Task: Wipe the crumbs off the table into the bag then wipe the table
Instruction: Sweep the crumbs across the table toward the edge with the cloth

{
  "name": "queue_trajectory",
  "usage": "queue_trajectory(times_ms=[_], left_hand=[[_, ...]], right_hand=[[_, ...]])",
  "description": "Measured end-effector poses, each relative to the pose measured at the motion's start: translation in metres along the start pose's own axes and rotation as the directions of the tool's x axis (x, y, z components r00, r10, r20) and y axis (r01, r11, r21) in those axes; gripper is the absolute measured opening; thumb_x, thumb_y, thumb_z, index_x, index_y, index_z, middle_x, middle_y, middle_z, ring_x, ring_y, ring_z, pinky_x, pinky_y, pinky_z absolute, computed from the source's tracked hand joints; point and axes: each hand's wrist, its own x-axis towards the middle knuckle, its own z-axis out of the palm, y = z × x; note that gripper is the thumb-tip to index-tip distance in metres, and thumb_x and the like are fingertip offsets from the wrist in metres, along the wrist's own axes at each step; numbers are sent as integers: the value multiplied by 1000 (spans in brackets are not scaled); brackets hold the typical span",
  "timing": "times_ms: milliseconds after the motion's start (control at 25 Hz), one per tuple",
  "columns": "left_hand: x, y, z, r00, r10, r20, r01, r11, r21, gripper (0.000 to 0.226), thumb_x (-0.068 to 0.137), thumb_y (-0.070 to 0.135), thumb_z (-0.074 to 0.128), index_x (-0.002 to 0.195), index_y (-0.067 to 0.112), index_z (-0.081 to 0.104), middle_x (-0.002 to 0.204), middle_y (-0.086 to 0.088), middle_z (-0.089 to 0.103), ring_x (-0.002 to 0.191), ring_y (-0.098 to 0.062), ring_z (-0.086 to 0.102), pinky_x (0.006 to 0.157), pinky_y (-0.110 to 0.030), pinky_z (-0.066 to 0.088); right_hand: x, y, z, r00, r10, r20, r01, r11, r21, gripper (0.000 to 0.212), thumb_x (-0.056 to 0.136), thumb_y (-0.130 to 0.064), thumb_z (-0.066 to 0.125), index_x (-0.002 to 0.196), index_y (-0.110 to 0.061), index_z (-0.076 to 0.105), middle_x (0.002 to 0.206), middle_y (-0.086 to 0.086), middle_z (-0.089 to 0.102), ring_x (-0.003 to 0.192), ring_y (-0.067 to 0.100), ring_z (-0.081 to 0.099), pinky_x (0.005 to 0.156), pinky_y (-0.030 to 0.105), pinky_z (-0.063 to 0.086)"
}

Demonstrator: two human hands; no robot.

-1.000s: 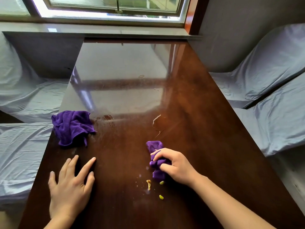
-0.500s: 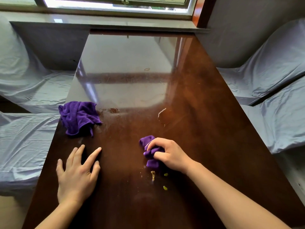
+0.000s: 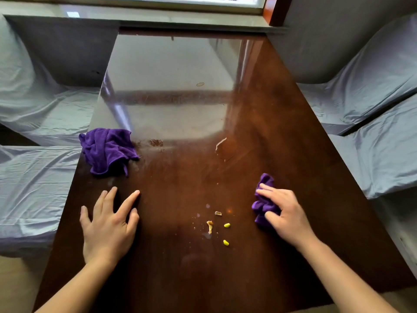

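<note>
Several yellow and tan crumbs (image 3: pixel 216 227) lie on the dark wooden table (image 3: pixel 282 123) near its front middle. My right hand (image 3: pixel 285 213) grips a small bunched purple cloth (image 3: pixel 262 199) that rests on the table to the right of the crumbs. My left hand (image 3: pixel 109 224) lies flat on the table with its fingers spread, left of the crumbs, holding nothing. A second, larger purple cloth (image 3: pixel 107 150) sits crumpled near the table's left edge, beyond my left hand. No bag shows in the view.
Seats covered in pale blue-grey sheets flank the table: one on the left (image 3: pixel 33 172), one on the right (image 3: pixel 379 141). A window sill (image 3: pixel 158 16) runs along the far end. A small smear (image 3: pixel 222 147) marks the table's middle.
My right hand has slid the small purple cloth to the right, away from the crumbs, which now lie uncovered between my hands. My left hand has stayed flat on the table.
</note>
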Motion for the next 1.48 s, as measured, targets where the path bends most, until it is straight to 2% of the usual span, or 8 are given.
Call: queue_trajectory(times_ms=[320,520,720,800,1000,1240,1360,1480], left_hand=[[-1,2,-4,1000,-9,16,10,1000,-20,46,92,44,44,137,52,38,153,-8,34,145,-21,20,114,-58,11],[-1,-1,-5,1000,-24,-3,24,993,-118,44,91,35,49,135,41,48,154,-5,36,146,-17,21,116,-56,7],[-2,-3,-1,999,-26,-43,19,986,-166,42,91,33,49,132,39,52,153,-4,38,145,-16,22,116,-55,7],[-1,-5,1,999,-20,-50,12,986,-169,42,91,33,48,132,40,52,153,-4,38,145,-16,22,116,-56,7],[-2,-7,1,999,-8,-39,0,983,-184,45,90,40,37,132,39,51,153,-5,38,145,-17,22,117,-57,6],[-2,-13,-2,1000,25,5,-23,969,-247,44,90,41,36,132,38,52,154,-4,35,146,-16,18,117,-56,1],[-1,-15,-1,999,37,11,-33,964,-266,44,91,42,35,132,38,52,155,-5,34,147,-16,16,117,-56,-1],[-1,-15,2,999,39,-6,-39,964,-262,45,91,43,34,131,36,52,154,-6,35,146,-18,17,116,-57,-1]], right_hand=[[-35,-96,73,958,-283,55,263,935,239,53,65,-1,62,114,-16,73,119,-5,71,108,19,61,100,29,47],[-4,-95,46,998,8,-64,31,808,589,50,67,0,55,107,-24,74,109,-12,75,106,6,67,92,15,48],[27,-75,40,993,121,6,-117,940,321,43,79,0,59,111,-26,72,106,-13,69,107,17,63,100,35,49],[16,-86,56,1000,-3,-12,5,979,203,42,77,-6,57,113,-23,73,103,-26,61,109,19,61,101,20,43],[-31,-129,95,967,-205,154,136,919,369,45,70,-4,56,108,-21,75,113,-8,73,110,12,64,101,23,46],[-41,-100,44,959,269,-93,-134,716,685,38,72,-4,55,100,-20,74,102,-2,75,96,15,66,88,32,50],[-64,-69,34,860,485,-159,-300,732,611,35,82,4,56,100,-21,73,107,5,72,104,29,66,90,40,50],[-89,-67,60,848,416,-327,-399,909,121,35,78,-1,72,111,-13,70,115,12,66,108,35,62,96,41,48]])
